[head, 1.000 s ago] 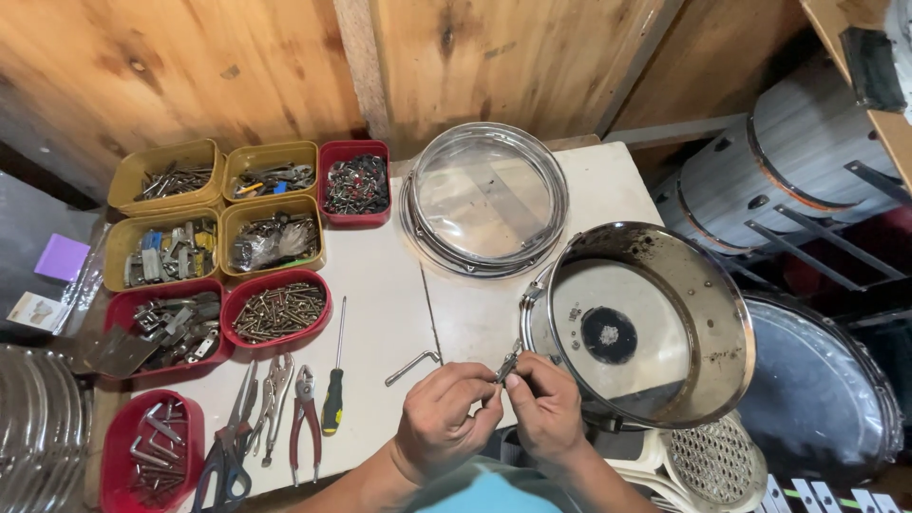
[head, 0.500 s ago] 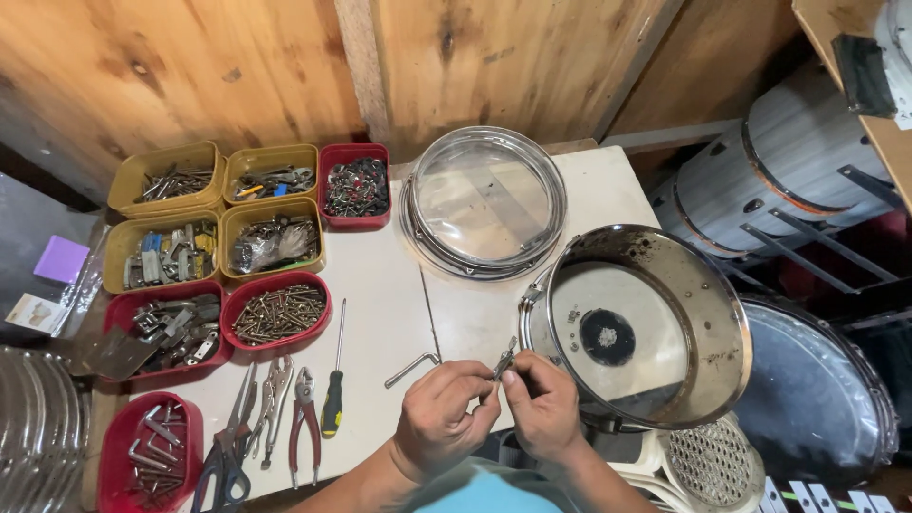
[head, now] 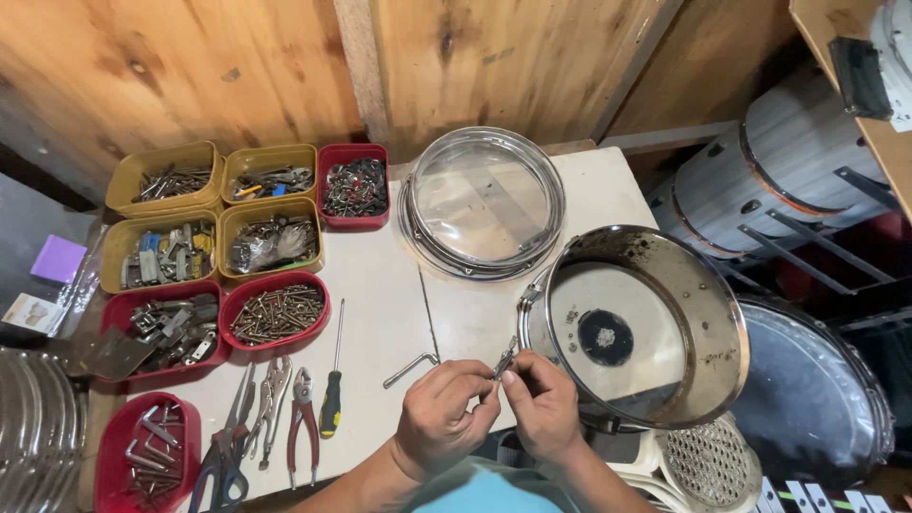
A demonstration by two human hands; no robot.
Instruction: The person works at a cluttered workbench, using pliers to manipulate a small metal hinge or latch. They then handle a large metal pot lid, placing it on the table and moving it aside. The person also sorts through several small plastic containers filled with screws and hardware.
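Since the earlier frames the hands have barely shifted; they stay together at the near edge of the desk (head: 380, 285), and the view has only drifted a little. The left hand (head: 439, 415) and the right hand (head: 540, 404) meet fingertip to fingertip, fingers clenched on one small metal lug (head: 503, 362) held just beside the rim of the metal drum shell (head: 646, 328). That shell lies on its side at the right of the desk, open end facing up.

Behind it rests one clear drum head in its hoop (head: 484, 201), flat on the desk. Near the left hand lies one bent hex key (head: 410, 368). Further left are one screwdriver (head: 332, 380) with a black and yellow handle, and a row of pliers (head: 275, 408), four or so; the count is unclear.

Beyond these stand eight parts trays: four yellow trays (head: 214, 217) and four red trays (head: 275, 313), holding screws and metal fittings. Other drums (head: 779, 180) sit off the desk at the right.
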